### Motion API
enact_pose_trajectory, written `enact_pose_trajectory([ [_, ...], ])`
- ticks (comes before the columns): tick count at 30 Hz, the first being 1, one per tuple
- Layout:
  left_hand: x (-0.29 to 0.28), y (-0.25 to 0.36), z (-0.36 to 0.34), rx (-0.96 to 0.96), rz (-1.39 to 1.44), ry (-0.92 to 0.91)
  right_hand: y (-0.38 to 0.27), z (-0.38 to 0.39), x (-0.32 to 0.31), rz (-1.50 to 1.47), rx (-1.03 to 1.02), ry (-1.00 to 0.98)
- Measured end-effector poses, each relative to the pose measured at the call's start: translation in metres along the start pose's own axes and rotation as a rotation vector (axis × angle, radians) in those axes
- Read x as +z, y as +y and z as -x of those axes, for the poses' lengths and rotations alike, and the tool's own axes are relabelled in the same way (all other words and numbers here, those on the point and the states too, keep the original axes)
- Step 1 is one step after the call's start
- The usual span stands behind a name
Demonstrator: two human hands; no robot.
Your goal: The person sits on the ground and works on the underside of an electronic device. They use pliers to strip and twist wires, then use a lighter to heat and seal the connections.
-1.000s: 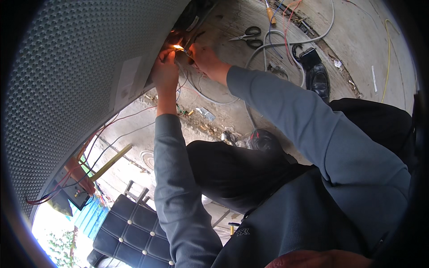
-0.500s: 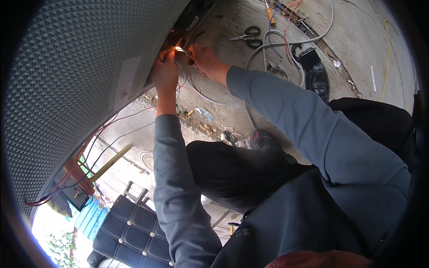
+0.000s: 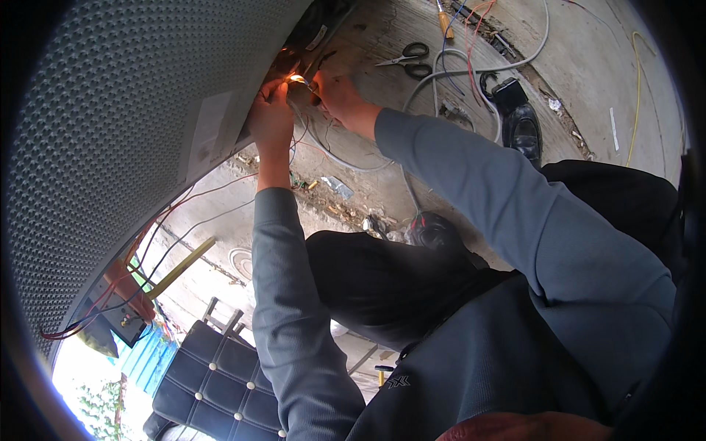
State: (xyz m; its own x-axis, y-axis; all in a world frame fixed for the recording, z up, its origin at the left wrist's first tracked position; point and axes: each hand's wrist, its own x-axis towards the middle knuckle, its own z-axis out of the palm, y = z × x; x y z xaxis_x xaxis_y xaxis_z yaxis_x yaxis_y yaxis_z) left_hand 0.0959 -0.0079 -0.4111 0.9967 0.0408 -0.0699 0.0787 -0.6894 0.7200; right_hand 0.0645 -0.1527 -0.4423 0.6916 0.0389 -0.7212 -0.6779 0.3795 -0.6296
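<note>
A bright orange flame (image 3: 296, 78) burns beneath the lower edge of the perforated grey panel (image 3: 110, 110). My right hand (image 3: 340, 99) is closed around a lighter (image 3: 315, 91), mostly hidden by the fingers, with its flame pointing toward my left hand. The fingers of my left hand (image 3: 272, 117) are pinched together right beside the flame. What they hold is too small and glaring to make out. Thin red and dark wires hang close to that hand. Behind both hands, the space under the panel is dark.
Black-handled scissors (image 3: 413, 61) and a wooden-handled tool (image 3: 445, 23) lie on the concrete floor, with a looping grey cable (image 3: 507, 67). My shoe (image 3: 523, 136) is at the right. A tufted black seat (image 3: 213, 375) and a wired box (image 3: 121, 316) are at lower left.
The flame looks slightly wider and has shifted a little to the right. My right hand has moved very slightly right; my left hand stays nearly in place.
</note>
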Motion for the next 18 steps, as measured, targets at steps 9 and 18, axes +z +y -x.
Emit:
enact_pose_trajectory([
  [9, -0.001, -0.002, 0.001, 0.044, -0.042, 0.002, -0.010, 0.014, 0.004, 0.052, -0.069, 0.025],
  [18, -0.001, 0.006, 0.001, -0.001, 0.028, -0.013, -0.011, 0.007, 0.008, 0.128, -0.060, 0.016],
])
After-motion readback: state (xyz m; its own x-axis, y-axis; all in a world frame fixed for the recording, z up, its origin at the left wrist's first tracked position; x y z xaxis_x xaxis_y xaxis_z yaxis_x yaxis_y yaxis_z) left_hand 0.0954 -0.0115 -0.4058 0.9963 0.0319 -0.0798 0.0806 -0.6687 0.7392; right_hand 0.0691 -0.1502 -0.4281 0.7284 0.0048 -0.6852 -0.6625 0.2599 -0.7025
